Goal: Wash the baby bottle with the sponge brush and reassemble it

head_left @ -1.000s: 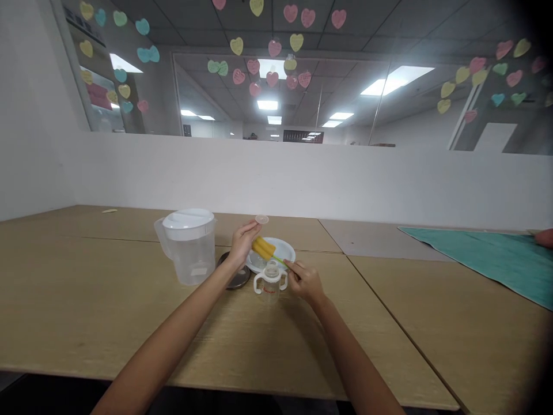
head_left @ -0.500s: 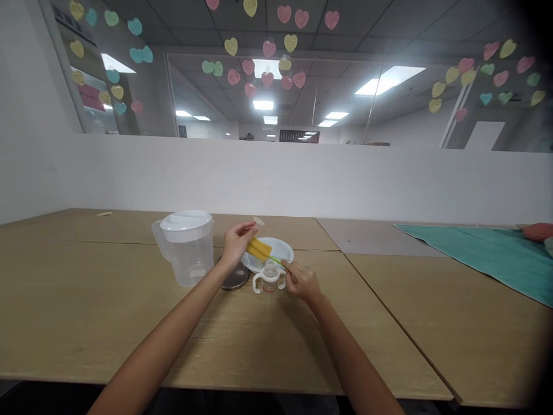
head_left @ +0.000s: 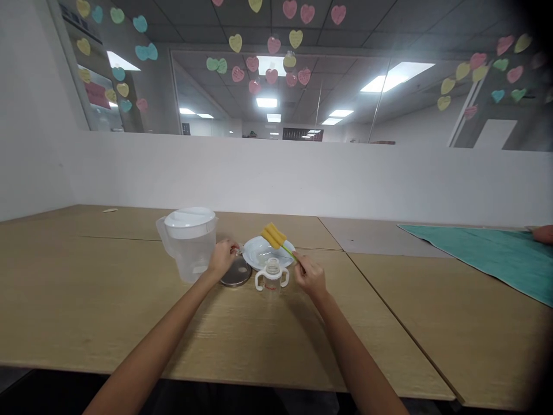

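My right hand (head_left: 310,274) is closed round the thin green handle of a bottle brush (head_left: 273,236), its yellow sponge head tilted up over the white bowl (head_left: 254,262). Just in front of the bowl stands an open clear baby bottle (head_left: 272,281) with two white side handles, upright on the table. Above a round, dark metallic lid or dish (head_left: 236,274), my left hand (head_left: 223,257) pinches a small clear piece (head_left: 239,251) that looks like a bottle nipple. Whether that piece touches the bowl's rim, I cannot tell.
To the left of my left hand is a clear plastic pitcher (head_left: 192,248) with a white lid. A green cloth (head_left: 479,248) lies at the right, with a reddish object (head_left: 542,234) at its edge. A white wall and window stand behind the table (head_left: 242,346).
My left hand has moved down and left with the small clear piece, away from the sponge. The bottle brush has shifted right and up in my right hand.
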`<state>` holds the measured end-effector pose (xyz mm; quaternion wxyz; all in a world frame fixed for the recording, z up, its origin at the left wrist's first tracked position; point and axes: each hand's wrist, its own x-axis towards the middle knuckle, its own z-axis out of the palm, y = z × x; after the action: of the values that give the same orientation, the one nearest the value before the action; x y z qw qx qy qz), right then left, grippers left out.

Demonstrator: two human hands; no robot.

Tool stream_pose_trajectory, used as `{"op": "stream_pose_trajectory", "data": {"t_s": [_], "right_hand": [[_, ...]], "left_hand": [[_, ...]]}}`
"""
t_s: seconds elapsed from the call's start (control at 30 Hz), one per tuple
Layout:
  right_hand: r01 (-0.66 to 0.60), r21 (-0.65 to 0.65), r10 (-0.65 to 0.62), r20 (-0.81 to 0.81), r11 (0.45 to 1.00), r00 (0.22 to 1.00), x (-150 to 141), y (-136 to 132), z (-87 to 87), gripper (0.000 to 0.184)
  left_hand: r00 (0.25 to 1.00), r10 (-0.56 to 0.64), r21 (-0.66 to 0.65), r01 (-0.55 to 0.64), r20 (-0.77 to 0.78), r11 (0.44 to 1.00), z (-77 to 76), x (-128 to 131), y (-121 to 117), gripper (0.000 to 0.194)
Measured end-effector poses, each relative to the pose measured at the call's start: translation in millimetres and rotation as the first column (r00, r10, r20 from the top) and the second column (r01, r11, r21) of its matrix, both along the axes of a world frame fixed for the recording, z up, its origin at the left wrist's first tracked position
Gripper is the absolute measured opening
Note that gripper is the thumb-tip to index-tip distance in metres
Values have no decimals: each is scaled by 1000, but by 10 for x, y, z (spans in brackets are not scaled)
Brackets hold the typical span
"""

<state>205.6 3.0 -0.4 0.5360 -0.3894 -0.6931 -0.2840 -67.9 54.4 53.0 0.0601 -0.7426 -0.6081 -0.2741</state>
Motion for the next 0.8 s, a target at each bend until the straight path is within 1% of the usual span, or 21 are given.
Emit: {"op": "stream_pose_trajectory", "data": {"t_s": [0.1,0.17,0.23,0.33,0.4,0.47,0.6,0.7,0.8], "right_hand": [[-15,-35,14,-16,999,1000,8,9,-9,34],[-22,-61,20,-22,998,1000,15,14,-18,34],[-13,-82,11,-28,997,1000,23,23,-30,34],[17,-120,-22,-42,993,999,31,44,-50,34],[40,-153,-49,-55,987,997,33,59,-60,35],[64,-188,-79,-72,980,994,33,74,-62,36],[94,-283,-129,-108,954,986,33,98,-49,39],[93,-335,-131,-95,938,987,28,110,-40,40],[106,-356,-139,-67,929,988,15,118,-43,40]], "left_hand": [[998,47,-76,-50,-43,996,-163,-83,78,22],[996,54,-110,-61,-73,992,-211,-86,112,21],[993,50,-120,-63,-102,991,-198,-36,139,22],[991,37,-103,-50,-125,993,-105,140,196,30],[992,5,-104,-19,-130,994,-38,292,258,34],[990,-39,-137,20,-136,990,1,431,333,35],[982,-103,-203,70,-159,977,-13,588,454,36],[973,-154,-207,117,-172,971,-51,623,490,35],[971,-177,-203,143,-158,969,-47,634,490,30]]}}
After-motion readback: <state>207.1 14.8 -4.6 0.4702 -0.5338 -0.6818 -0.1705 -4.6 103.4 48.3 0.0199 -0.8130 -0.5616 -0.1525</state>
